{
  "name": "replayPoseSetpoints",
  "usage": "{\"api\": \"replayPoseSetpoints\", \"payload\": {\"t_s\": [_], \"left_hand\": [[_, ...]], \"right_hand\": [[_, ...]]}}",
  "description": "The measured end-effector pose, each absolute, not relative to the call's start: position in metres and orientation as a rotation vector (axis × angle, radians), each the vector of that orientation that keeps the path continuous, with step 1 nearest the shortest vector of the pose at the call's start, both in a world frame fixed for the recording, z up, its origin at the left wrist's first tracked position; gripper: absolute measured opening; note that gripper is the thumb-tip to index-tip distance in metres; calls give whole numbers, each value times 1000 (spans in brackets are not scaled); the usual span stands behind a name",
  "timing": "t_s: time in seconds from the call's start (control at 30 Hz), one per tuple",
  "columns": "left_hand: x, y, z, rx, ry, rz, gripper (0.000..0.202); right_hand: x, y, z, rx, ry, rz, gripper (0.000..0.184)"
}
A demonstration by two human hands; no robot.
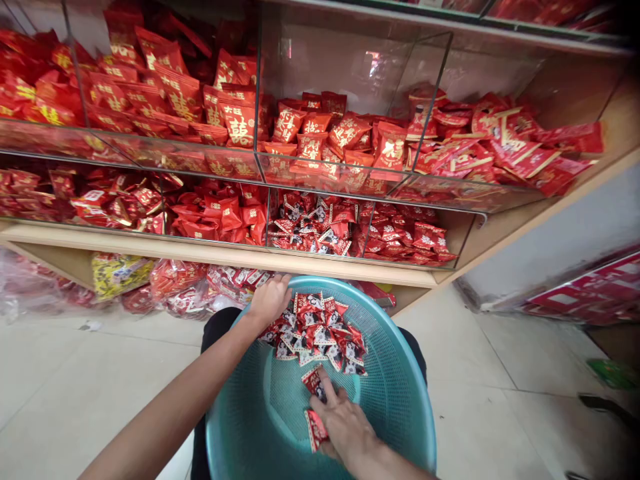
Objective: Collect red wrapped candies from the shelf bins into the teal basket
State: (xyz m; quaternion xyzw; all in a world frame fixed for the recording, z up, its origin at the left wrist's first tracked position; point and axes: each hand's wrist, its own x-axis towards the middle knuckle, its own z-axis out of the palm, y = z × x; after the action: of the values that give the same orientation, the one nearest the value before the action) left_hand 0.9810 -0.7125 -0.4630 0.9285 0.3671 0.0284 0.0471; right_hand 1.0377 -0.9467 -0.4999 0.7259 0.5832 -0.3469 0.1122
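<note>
A round teal plastic basket (400, 373) with mesh walls sits between my knees. My left hand (270, 299) is closed over its far left rim. Inside, small red, black and white candy packets (320, 330) lie heaped against the far side. My right hand (345, 423) is inside the basket, nearer to me, its index finger stretched onto one packet (313, 383). A second red packet (315, 430) is held at its thumb and curled fingers. The thumb is partly hidden.
A wooden shelf unit with clear dividers (445, 87) stands before me, filled with red packets. Bagged packets, including a yellow bag (121, 275), lie under the bottom shelf board (150, 248). Pale floor tiles (480, 413) surround the basket. A red box (590, 290) is at right.
</note>
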Motion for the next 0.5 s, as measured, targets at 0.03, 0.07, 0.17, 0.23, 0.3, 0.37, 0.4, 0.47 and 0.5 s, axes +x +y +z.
{"api": "replayPoseSetpoints", "payload": {"t_s": [0.03,0.07,0.17,0.23,0.3,0.37,0.4,0.47,0.5], "left_hand": [[981,-712,-463,2830,1116,80,33],[981,-712,-464,2827,1116,75,33],[981,-711,-465,2821,1114,75,34],[981,-711,-465,2816,1109,79,34],[980,-710,-466,2812,1104,77,34],[980,-709,-468,2810,1101,76,35],[980,-709,-468,2810,1100,78,35],[980,-708,-469,2812,1098,82,36],[981,-708,-470,2811,1097,83,36]], "right_hand": [[1041,-945,-500,2072,1723,-1045,72],[1044,-944,-500,2020,1744,-1068,75],[1053,-943,-500,1953,1850,-1112,76],[1058,-946,-497,1966,1908,-1167,75],[1062,-952,-489,2010,1938,-1227,73],[1068,-957,-475,2075,1978,-1290,67],[1072,-960,-467,2120,2009,-1308,62],[1084,-961,-451,2240,2083,-1299,53],[1093,-960,-444,2315,2115,-1261,49]]}}
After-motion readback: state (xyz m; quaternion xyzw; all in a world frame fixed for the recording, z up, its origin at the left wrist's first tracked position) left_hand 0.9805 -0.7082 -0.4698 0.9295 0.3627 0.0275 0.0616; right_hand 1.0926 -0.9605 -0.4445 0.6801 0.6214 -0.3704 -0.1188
